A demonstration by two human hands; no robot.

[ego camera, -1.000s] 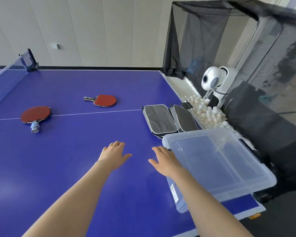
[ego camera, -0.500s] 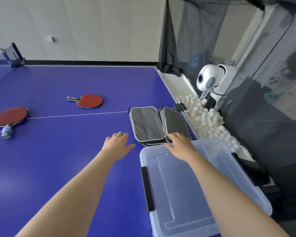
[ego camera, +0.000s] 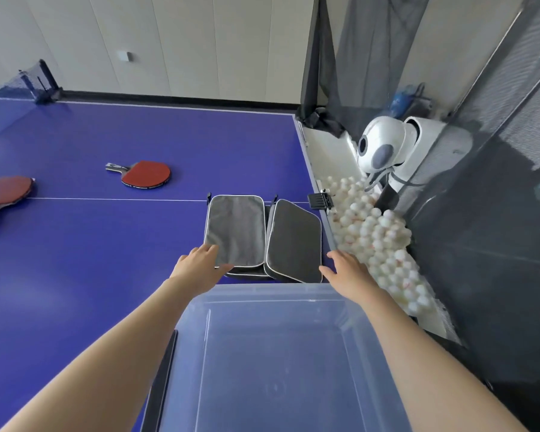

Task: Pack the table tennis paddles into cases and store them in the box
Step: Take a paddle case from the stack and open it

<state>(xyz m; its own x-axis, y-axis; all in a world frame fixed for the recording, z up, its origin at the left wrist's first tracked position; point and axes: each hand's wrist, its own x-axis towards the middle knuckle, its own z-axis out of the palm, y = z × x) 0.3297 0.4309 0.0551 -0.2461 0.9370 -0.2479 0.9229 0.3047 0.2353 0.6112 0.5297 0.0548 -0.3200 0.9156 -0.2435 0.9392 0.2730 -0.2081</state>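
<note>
Two grey paddle cases lie side by side on the blue table: the left case (ego camera: 235, 229) and the right case (ego camera: 294, 241). My left hand (ego camera: 200, 265) touches the near left corner of the left case, thumb on its front edge. My right hand (ego camera: 346, 269) hovers with straight fingers by the near right corner of the right case. A clear plastic box (ego camera: 272, 357) sits just in front of me, below both forearms. One red paddle (ego camera: 144, 174) lies at mid-table. A second red paddle (ego camera: 5, 193) lies at the left edge.
Right of the table a tray holds several white balls (ego camera: 378, 238) under a white ball machine (ego camera: 384, 148) and black catch netting (ego camera: 487, 194). The table net (ego camera: 28, 82) stands at far left. A wall runs behind the table.
My view has shifted right and closer to the cases. My left hand reached forward onto the left case. My right hand moved right, from the right case's front edge to its corner.
</note>
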